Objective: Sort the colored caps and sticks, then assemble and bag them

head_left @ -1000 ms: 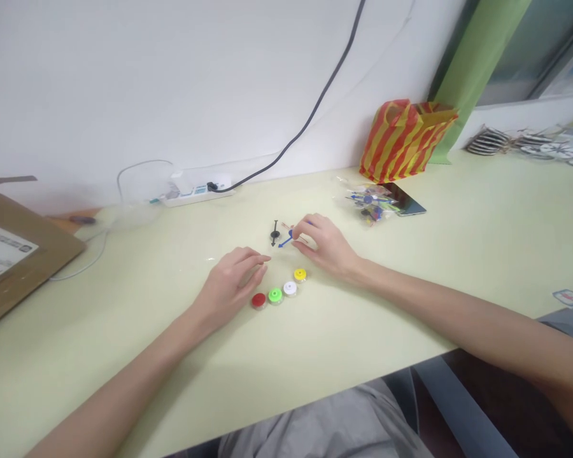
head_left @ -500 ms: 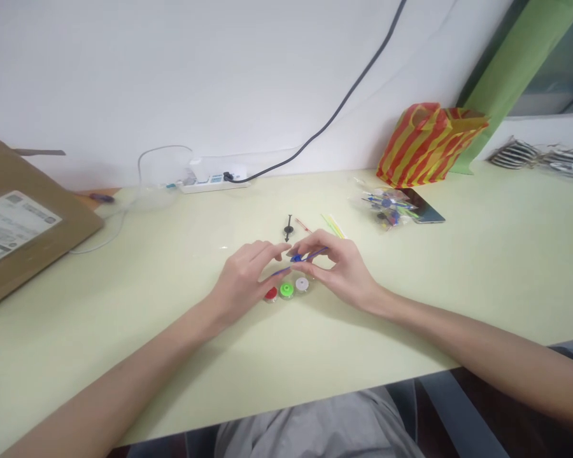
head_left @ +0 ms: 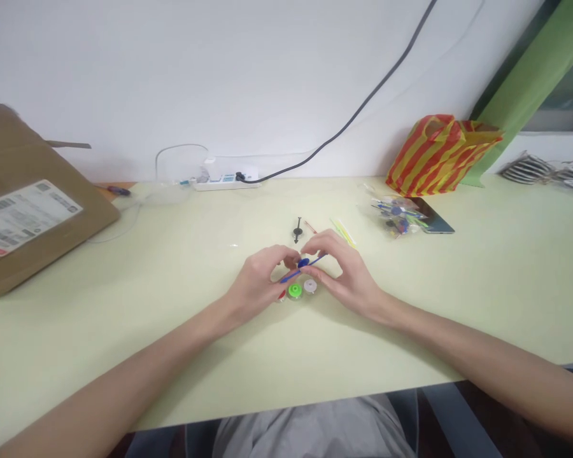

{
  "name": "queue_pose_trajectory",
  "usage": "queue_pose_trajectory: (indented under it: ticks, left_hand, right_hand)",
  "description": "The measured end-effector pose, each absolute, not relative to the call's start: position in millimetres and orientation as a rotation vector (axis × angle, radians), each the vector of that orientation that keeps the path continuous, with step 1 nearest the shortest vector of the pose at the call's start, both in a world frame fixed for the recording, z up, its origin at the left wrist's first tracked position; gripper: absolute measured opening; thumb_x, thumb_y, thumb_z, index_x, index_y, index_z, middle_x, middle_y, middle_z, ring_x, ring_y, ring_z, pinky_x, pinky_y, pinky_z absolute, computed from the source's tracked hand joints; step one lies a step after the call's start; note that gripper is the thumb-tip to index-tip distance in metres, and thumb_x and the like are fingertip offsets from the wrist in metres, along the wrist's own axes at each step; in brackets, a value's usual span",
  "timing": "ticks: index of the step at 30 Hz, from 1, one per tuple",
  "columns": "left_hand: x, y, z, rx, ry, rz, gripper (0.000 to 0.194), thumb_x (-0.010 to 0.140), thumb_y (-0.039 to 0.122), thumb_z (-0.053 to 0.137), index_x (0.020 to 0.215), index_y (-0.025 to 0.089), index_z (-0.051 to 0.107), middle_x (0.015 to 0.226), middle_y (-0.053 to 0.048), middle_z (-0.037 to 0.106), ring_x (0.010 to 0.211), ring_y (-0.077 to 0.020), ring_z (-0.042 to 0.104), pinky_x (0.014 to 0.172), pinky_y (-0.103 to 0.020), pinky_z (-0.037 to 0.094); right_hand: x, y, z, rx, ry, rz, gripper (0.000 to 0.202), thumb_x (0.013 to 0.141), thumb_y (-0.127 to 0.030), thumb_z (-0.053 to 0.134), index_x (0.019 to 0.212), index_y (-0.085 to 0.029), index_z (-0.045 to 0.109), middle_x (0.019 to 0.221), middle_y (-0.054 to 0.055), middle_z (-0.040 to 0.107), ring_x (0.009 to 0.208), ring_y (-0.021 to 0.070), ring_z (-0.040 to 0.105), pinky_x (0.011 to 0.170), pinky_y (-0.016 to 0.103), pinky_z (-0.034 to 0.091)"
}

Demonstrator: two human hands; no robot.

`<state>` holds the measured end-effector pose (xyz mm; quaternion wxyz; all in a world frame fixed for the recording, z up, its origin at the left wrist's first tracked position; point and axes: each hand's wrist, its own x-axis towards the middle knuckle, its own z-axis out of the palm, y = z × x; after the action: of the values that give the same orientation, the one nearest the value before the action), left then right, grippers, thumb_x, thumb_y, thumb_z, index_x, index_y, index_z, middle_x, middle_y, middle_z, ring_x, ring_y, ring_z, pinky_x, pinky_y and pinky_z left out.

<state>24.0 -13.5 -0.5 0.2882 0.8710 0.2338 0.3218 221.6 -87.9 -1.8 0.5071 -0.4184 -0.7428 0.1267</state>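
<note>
Left fingers (head_left: 282,252) and right fingers (head_left: 328,241) pinch a blue arrow (head_left: 304,262); the box label (head_left: 32,213) is unreadable.

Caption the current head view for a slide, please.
Left hand and right hand hold a blue arrow piece between them, near a green disc and white disc.

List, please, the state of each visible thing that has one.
Blue plastic arrow with round hub, held between left hand and right hand
Black plastic arrow with round hub, unheld
Black plug, inserted in white power strip
Red-and-yellow striped bag, standing upright
Clear plastic bag, holding coloured parts
</note>
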Motion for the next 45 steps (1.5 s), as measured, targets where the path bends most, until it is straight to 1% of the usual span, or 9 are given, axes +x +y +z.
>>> queue_pose_trajectory:
  ticks: [4, 11, 17, 22, 27, 31, 35, 38, 45]
  left_hand:
    - [22, -12, -1, 2.439, 0.625, 0.9, 0.011, 0.09, 0.013, 0.055, 0.095, 0.021, 0.062, 0.086, 0.001, 0.067, 0.077, -0.013, 0.063, 0.069, -0.025, 0.051]
    - [22, -9, -2, 2.654, 0.598, 0.895, 0.008, 0.096, 0.016, 0.051, 0.097, 0.02, 0.058, 0.083, 0.0, 0.067, 0.073, -0.0144, 0.061, 0.067, -0.027, 0.046]
    - [25, -11, 1, 2.712, 0.57, 0.88, 0.007, 0.098, 0.018, 0.05, 0.1, 0.02, 0.057, 0.081, 0.001, 0.067, 0.073, -0.0151, 0.063, 0.068, -0.027, 0.047]
    - [25, -13, 3, 2.713, 0.58, 0.964, 0.004, 0.094, 0.017, 0.054, 0.095, 0.02, 0.056, 0.083, 0.001, 0.066, 0.071, -0.0141, 0.062, 0.066, -0.026, 0.046]
    - [25, -16, 4, 2.643, 0.682, 1.033, 0.009, 0.091, 0.016, 0.055, 0.097, 0.021, 0.058, 0.087, 0.001, 0.067, 0.074, -0.0135, 0.062, 0.065, -0.024, 0.047]
    - [26, -15, 3, 2.629, 0.695, 0.984, 0.009, 0.092, 0.017, 0.056, 0.098, 0.022, 0.06, 0.088, 0.002, 0.068, 0.072, -0.0126, 0.062, 0.06, -0.022, 0.047]
    - [28, -16, 3, 2.667, 0.709, 1.114, 0.013, 0.092, 0.018, 0.057, 0.104, 0.022, 0.062, 0.083, 0.001, 0.068, 0.071, -0.013, 0.063, 0.058, -0.022, 0.046]
    - [29, -17, 4, 2.662, 0.709, 1.15, 0.016, 0.091, 0.017, 0.058, 0.106, 0.022, 0.061, 0.084, 0.001, 0.068, 0.071, -0.0126, 0.063, 0.054, -0.021, 0.045]
    - [30, -19, 5, 2.673, 0.692, 1.106, 0.008, 0.096, 0.019, 0.054, 0.096, 0.02, 0.062, 0.085, 0.001, 0.07, 0.075, -0.0131, 0.065, 0.067, -0.024, 0.05]
  right_hand:
    - [224, -88, -2, -0.983, -2.048, 0.026, 0.022, 0.099, -0.013, 0.05, 0.109, -0.026, 0.065, 0.104, 0.008, 0.057, 0.096, 0.021, 0.059, 0.082, 0.038, 0.053]
    - [225, -88, -4, -1.138, -2.208, -0.409, 0.024, 0.101, -0.011, 0.043, 0.103, -0.023, 0.064, 0.104, 0.009, 0.06, 0.089, 0.0198, 0.054, 0.081, 0.035, 0.048]
    - [225, -85, -1, -1.135, -2.245, -0.523, 0.015, 0.096, -0.011, 0.047, 0.091, -0.018, 0.06, 0.09, 0.008, 0.061, 0.074, 0.0174, 0.049, 0.067, 0.029, 0.044]
    - [220, -84, -3, -1.143, -2.14, -0.423, 0.012, 0.093, -0.012, 0.049, 0.093, -0.018, 0.059, 0.095, 0.008, 0.06, 0.077, 0.0163, 0.053, 0.069, 0.027, 0.046]
    - [218, -90, 0, -1.157, -2.07, -0.099, 0.017, 0.099, -0.014, 0.046, 0.108, -0.02, 0.059, 0.102, 0.007, 0.056, 0.078, 0.0131, 0.055, 0.066, 0.023, 0.047]
    - [221, -91, 1, -1.165, -2.074, 0.029, 0.019, 0.101, -0.016, 0.045, 0.112, -0.02, 0.06, 0.096, 0.004, 0.05, 0.077, 0.0129, 0.054, 0.067, 0.023, 0.047]
    - [221, -88, 3, -1.181, -2.045, 0.019, 0.021, 0.104, -0.017, 0.042, 0.113, -0.019, 0.061, 0.088, 0.002, 0.046, 0.072, 0.013, 0.048, 0.065, 0.024, 0.045]
    - [222, -88, 5, -1.168, -2.039, 0.026, 0.023, 0.105, -0.019, 0.04, 0.114, -0.018, 0.061, 0.087, 0.003, 0.049, 0.074, 0.0145, 0.05, 0.068, 0.026, 0.046]
    - [226, -84, 6, -1.022, -1.987, 0.182, 0.017, 0.105, -0.021, 0.044, 0.109, -0.02, 0.06, 0.092, 0.005, 0.062, 0.084, 0.017, 0.059, 0.08, 0.031, 0.049]
